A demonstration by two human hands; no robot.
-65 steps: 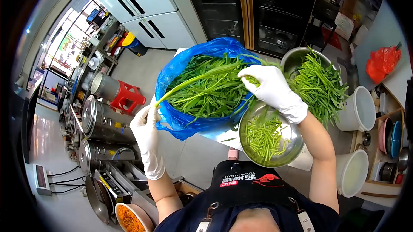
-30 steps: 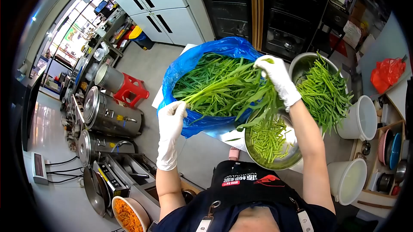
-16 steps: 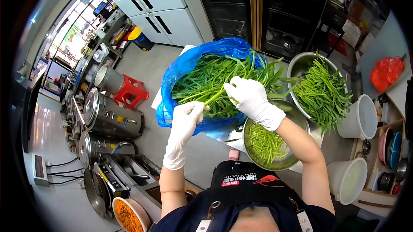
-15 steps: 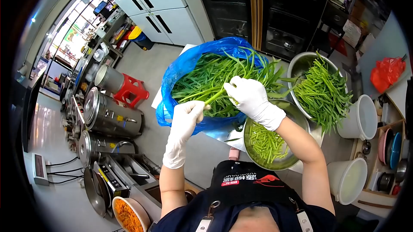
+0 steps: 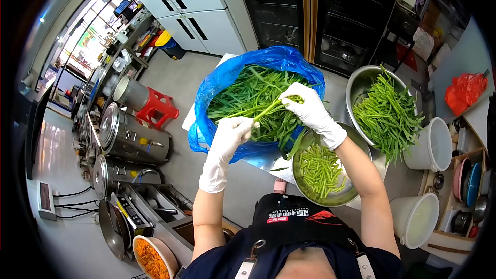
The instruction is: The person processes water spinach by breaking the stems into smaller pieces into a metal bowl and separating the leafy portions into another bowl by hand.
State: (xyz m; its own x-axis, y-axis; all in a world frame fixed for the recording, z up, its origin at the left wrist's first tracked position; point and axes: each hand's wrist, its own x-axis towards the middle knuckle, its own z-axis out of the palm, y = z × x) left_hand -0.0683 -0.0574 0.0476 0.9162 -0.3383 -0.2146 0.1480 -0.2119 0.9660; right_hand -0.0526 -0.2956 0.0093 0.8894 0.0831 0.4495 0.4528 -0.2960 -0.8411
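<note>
Both my hands wear white gloves. Between them runs a green water spinach stem, over the mouth of a blue plastic bag filled with long leafy water spinach. My left hand is closed on the stem's lower end, thumb on top. My right hand pinches the stem further up, fingers curled round it. Below my right forearm, a metal bowl contains short cut stem pieces. A second metal bowl, to the right, is heaped with leafy greens.
Two white buckets stand at the right. Large steel pots and a red stool are on the left. A bowl of orange shreds sits lower left. Refrigerators line the back.
My right hand has moved up and right, away from my left hand, which has shifted slightly. The long leafy shoots that stuck out past my right hand no longer show there.
</note>
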